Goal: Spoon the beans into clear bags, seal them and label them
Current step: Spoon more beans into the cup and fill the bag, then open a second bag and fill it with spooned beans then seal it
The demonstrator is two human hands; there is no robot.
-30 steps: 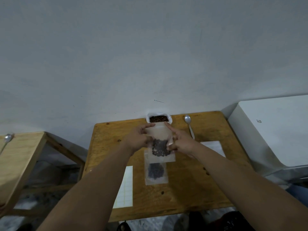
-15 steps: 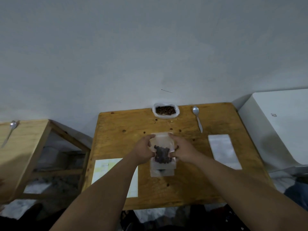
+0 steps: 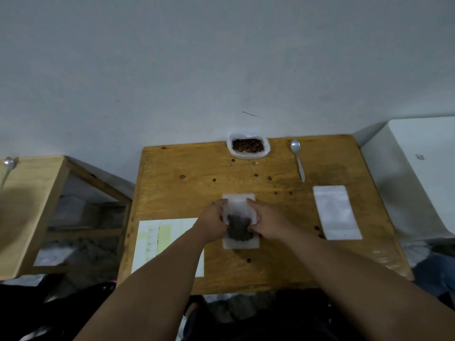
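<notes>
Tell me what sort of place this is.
Likely a small makeshift packing station: a rough wooden table against a bare grey wall, an open sack of beans with a spoon near it, and a sheet of labels.

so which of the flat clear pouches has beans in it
The clear flat plastic pouch in the middle, gripped by left hand and right hand, holds dark beans; the other flat clear pouch, to its right, looks empty.

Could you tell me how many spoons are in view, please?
2: one spoon on the table, back right, beside the beans; the other spoon on the side table at far left. None seems hidden.
</notes>
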